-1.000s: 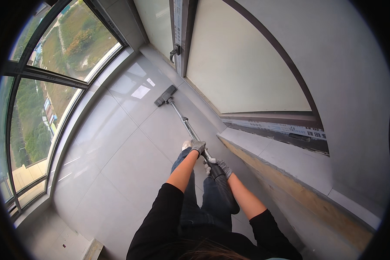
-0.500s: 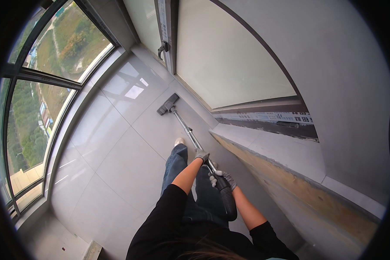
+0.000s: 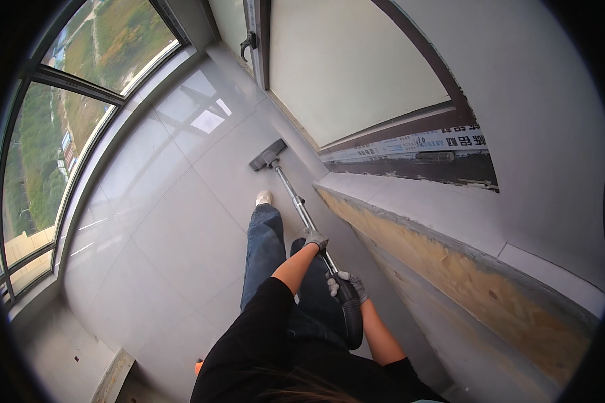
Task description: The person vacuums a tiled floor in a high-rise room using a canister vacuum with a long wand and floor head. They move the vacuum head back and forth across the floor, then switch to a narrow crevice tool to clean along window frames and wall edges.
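Note:
A vacuum cleaner wand (image 3: pixel 294 197), a long silver tube, slants from my body out to a dark grey floor head (image 3: pixel 267 155) lying on the tiles near the right-hand wall. My left hand (image 3: pixel 314 239), in a grey glove, is closed round the tube about midway. Lower down, my right hand (image 3: pixel 347 287), gloved too, grips the black handle (image 3: pixel 348 302) where the tube meets it. From that handle the black ribbed hose (image 3: pixel 353 326) bends down toward my waist.
Shiny light grey floor tiles (image 3: pixel 161 248) run between the large windows (image 3: pixel 54 154) on the left and a frosted-pane door or window (image 3: pixel 349 74) on the right. A ledge with a rough wooden-looking face (image 3: pixel 450 262) borders my right side. My foot (image 3: pixel 264 197) is beside the wand.
The floor head has shifted slightly right and turned a little. My left leg has stepped forward. An orange bit now shows beside my left sleeve.

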{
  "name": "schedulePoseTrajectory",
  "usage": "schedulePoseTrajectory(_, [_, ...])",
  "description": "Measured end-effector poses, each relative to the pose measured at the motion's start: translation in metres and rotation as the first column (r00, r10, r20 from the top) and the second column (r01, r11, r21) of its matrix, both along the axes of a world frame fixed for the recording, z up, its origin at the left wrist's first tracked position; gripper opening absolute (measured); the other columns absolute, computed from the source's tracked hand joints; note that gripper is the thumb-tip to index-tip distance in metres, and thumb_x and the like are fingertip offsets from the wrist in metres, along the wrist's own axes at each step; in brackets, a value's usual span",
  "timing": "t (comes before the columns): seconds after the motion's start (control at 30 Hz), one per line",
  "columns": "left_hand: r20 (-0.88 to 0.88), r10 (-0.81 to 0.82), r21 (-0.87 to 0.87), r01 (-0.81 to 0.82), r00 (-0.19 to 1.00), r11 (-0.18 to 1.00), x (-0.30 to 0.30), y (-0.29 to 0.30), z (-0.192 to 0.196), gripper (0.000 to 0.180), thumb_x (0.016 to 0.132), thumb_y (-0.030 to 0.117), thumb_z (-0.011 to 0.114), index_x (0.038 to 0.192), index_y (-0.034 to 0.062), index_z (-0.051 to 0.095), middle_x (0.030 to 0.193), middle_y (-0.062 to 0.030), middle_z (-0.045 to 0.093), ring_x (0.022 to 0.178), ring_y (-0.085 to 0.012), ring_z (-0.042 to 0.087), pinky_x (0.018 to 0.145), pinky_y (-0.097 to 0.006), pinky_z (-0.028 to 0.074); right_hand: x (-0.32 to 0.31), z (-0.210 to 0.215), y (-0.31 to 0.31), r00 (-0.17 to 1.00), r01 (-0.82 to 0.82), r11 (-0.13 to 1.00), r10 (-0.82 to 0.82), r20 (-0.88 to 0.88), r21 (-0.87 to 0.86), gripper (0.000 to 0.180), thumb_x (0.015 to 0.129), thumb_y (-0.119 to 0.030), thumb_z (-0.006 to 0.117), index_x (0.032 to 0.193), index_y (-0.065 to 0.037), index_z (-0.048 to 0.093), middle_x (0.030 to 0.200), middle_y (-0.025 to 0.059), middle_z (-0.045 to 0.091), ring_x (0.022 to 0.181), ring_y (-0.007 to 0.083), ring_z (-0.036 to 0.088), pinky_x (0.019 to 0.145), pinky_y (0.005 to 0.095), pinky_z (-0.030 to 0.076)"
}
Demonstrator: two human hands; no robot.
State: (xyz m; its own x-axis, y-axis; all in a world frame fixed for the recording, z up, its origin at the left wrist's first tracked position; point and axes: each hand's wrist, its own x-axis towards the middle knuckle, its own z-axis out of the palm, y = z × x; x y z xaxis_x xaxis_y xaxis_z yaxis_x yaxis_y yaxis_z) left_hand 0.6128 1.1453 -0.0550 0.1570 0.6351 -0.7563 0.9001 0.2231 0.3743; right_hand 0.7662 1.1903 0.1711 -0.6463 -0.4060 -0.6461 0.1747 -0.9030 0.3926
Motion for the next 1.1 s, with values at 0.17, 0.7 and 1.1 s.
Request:
schedulePoseTrajectory(0.17, [-0.004, 0.024, -0.133, -0.024, 1.0, 0.991, 0.038, 0.006, 0.029, 0.037, 0.092, 0.021, 0.053, 0.122, 0.0005, 0.059, 0.113, -0.0205, 0.064, 0.108, -0.0436, 0.059, 0.084, -0.068, 0.046, 0.049, -0.002, 0.006, 1.0, 0.009, 1.0, -0.009, 0.002, 0.028, 0.037, 0.091, -0.02, 0.06, 0.116, 0.006, 0.051, 0.09, 0.0138, 0.061, 0.075, 0.021, 0.061, 0.075, 0.0392, 0.055])
schedulePoseTrajectory(0.7, [0.114, 0.114, -0.146, -0.097, 0.987, 0.984, 0.176, 0.003, 0.037, 0.039, 0.083, 0.033, 0.067, 0.117, 0.014, 0.067, 0.117, -0.0105, 0.067, 0.107, -0.0392, 0.062, 0.083, -0.078, 0.036, 0.187, 0.009, -0.022, 0.987, 0.16, 0.985, -0.159, 0.012, -0.064, 0.047, 0.088, -0.018, 0.064, 0.123, 0.007, 0.046, 0.097, 0.0125, 0.056, 0.081, 0.019, 0.057, 0.081, 0.0357, 0.052])
schedulePoseTrajectory(1.1, [0.113, -0.398, -0.236, 0.413, 0.911, 0.88, 0.197, -0.132, -0.016, 0.054, 0.073, 0.045, 0.076, 0.118, 0.0175, 0.068, 0.111, -0.0016, 0.069, 0.106, -0.0393, 0.062, 0.068, -0.082, 0.037, 0.181, 0.017, -0.207, 0.836, 0.529, 0.825, -0.546, -0.044, -0.198, 0.046, 0.09, -0.02, 0.062, 0.125, 0.004, 0.044, 0.096, 0.008, 0.051, 0.082, 0.0153, 0.052, 0.079, 0.0321, 0.048])
